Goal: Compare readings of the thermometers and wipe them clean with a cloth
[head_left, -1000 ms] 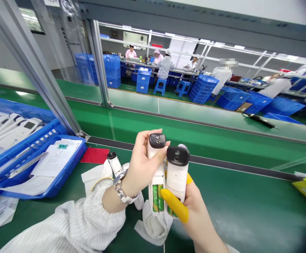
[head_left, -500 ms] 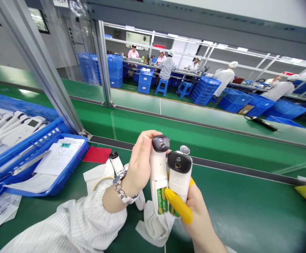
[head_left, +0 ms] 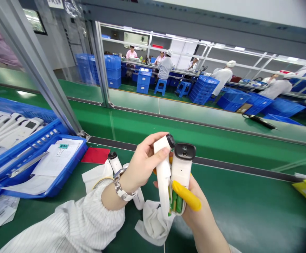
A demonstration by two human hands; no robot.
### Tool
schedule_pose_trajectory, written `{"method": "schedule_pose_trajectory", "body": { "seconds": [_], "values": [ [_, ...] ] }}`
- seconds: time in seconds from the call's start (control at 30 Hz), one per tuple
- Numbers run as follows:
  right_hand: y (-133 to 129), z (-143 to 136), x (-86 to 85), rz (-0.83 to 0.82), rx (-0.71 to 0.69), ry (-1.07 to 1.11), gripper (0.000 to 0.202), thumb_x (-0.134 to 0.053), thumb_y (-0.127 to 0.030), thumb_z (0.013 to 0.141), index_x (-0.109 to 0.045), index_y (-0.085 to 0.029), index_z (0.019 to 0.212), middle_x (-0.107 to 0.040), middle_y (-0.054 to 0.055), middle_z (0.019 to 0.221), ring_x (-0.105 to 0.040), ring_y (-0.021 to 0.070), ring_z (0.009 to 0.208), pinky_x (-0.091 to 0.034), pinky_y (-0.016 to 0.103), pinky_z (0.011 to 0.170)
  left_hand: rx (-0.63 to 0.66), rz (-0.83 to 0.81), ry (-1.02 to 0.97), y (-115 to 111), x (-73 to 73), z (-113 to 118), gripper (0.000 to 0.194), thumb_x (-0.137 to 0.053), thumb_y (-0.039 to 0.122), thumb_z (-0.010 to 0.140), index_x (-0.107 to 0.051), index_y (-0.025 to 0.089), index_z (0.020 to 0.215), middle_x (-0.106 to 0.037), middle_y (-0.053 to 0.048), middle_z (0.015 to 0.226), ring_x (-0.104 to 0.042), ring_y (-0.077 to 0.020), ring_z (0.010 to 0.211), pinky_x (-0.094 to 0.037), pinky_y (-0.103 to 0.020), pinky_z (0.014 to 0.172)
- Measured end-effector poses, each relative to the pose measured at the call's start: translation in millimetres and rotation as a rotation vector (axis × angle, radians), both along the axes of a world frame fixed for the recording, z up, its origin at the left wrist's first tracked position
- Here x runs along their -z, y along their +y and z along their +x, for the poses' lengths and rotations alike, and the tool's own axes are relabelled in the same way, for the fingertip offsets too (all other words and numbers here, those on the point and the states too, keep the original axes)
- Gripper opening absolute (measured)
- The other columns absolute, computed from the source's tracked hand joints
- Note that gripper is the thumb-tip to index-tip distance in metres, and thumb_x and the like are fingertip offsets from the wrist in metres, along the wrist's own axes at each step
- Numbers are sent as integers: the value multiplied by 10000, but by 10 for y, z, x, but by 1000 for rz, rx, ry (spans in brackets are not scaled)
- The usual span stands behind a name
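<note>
Thermometers, two white plastic handheld units with black sensor heads, upright side by side above the green conveyor belt: left unit pinched in the left hand, right unit clamped in the right hand, yellow-cotted finger across green batteries.

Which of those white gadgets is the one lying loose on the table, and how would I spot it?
Start at the blue tray on the left of the green table. Just right of it, past the red card, a white gadget lies on a white cloth behind the left hand. Unlike the two held upright, no hand holds it.
</note>
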State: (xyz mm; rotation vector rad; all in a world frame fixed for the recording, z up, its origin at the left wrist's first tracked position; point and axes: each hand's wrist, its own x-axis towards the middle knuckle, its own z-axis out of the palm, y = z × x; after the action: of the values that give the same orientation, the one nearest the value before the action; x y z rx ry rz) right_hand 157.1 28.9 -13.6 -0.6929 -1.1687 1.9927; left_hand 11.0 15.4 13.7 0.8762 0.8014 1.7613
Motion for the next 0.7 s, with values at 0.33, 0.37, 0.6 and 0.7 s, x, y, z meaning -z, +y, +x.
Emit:
{"method": "schedule_pose_trajectory", "body": {
  "seconds": [0.33,0.37,0.6,0.7],
  "values": [
    [-49,-33,-55,4,-3,-90,647,-775,-363,676,-487,-252,1245,-657,66,1085,-606,296,1009,-497,430,867,-12,-19,-34,-5,-32,21,301,-653,348,776,-608,276,1065,-629,-7,916,-613,-118,729,-502,-198,610],
    [-42,-33,-47,38,10,-98,631,-777,-353,673,-498,-246,1230,-660,69,1075,-616,292,984,-508,424,844,-13,-20,-48,-7,-35,25,310,-648,349,780,-599,276,1077,-630,-10,927,-616,-123,740,-505,-204,621],
    [22,7,-26,109,90,-53,462,-764,-325,690,-566,-236,1098,-658,70,1096,-605,300,1023,-520,404,844,287,-90,-236,-12,20,158,488,-640,514,731,-597,179,1083,-651,-100,998,-619,-230,904,-499,-323,800],
    [14,20,-51,107,97,-64,478,-753,-343,702,-555,-250,1128,-665,57,1080,-620,280,992,-535,374,815,402,-118,-258,-3,57,213,592,-560,635,721,-606,161,1073,-661,-129,964,-634,-266,881,-511,-351,761]
  ]
}}
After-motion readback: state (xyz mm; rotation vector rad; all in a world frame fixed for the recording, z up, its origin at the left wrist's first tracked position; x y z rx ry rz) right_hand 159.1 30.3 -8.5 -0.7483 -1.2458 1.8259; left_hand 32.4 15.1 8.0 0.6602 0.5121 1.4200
